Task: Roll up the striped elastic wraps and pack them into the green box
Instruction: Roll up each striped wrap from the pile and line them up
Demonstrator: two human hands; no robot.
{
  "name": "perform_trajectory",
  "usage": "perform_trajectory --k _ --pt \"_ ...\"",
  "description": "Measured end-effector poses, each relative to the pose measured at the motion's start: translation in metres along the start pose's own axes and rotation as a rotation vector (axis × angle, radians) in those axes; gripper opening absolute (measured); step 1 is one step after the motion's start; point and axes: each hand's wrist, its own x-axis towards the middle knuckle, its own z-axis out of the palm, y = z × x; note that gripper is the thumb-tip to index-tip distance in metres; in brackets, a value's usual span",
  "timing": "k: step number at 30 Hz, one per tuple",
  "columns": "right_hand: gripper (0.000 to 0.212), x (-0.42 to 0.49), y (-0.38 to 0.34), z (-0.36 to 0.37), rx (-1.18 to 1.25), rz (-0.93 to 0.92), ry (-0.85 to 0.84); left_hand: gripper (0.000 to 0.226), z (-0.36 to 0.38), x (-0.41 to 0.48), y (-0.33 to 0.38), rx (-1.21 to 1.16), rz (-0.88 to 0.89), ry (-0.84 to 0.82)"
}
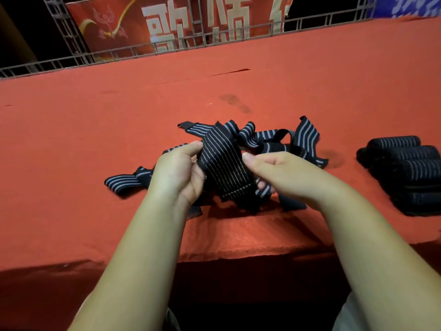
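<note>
A broad red-covered surface (119,130) fills most of the scene, its near edge dropping into shadow just in front of the person. Behind its far edge runs a grey metal railing (167,45), and beyond that hangs a red banner (133,22) with large pale characters.

In the middle of the surface lies a loose tangle of striped elastic wraps (269,137), black with pale lines, their ends splayed out to the left, to the back and to the right. One flat end (124,182) trails off to the left of the pile, lying on the red cloth.

Over at the right edge sits a stack of rolled wraps (403,168), dark cylinders lying side by side and on top of one another, well apart from the loose pile. No green box shows anywhere in this view.

Two bare forearms reach in from the bottom. Between them one wrap (224,168) is lifted off the pile and held stretched flat, stripes running away from the person. The left hand (179,170) is closed on its left edge, thumb and fingers pinching the fabric. The right hand (274,168) grips the right edge, thumb on top, fingers curled beneath. The wrap's near end hangs down between the two wrists, just above the heap.
</note>
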Motion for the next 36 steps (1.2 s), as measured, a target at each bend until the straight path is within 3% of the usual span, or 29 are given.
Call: perform_trajectory --k 3,7,10,15,21,25,28,31,36 --pt "0.055 -0.002 0.001 -0.002 -0.090 0.014 0.016 0.018 0.003 0.000 0.000 -0.072 0.050 0.040" --pt "0.025 0.003 0.005 0.000 0.040 0.010 0.011 0.020 0.002 0.003 0.001 -0.157 0.115 0.101" --pt "0.011 0.007 0.010 0.000 0.072 0.027 0.027 0.034 -0.006 0.007 -0.001 -0.183 0.205 0.196" --pt "0.027 0.013 0.015 0.000 0.238 0.002 0.223 0.038 -0.022 0.008 -0.001 -0.057 0.235 0.247" --pt "0.018 0.021 0.018 -0.003 0.569 -0.027 0.526 0.034 -0.035 0.000 0.003 0.279 0.225 0.230" --pt "0.022 0.012 0.009 -0.002 0.570 -0.134 0.585 0.021 -0.040 -0.006 0.007 0.693 0.244 0.257" --pt "0.025 0.004 -0.001 0.001 0.513 -0.217 0.562 0.018 -0.041 -0.013 0.007 0.855 0.287 0.259" --pt "0.026 -0.002 -0.009 0.005 0.488 -0.297 0.483 0.020 -0.039 -0.021 0.005 1.034 0.440 0.171" --pt "0.010 -0.013 -0.025 0.007 0.511 -0.327 0.372 0.062 -0.023 -0.035 -0.001 1.229 0.516 -0.241"
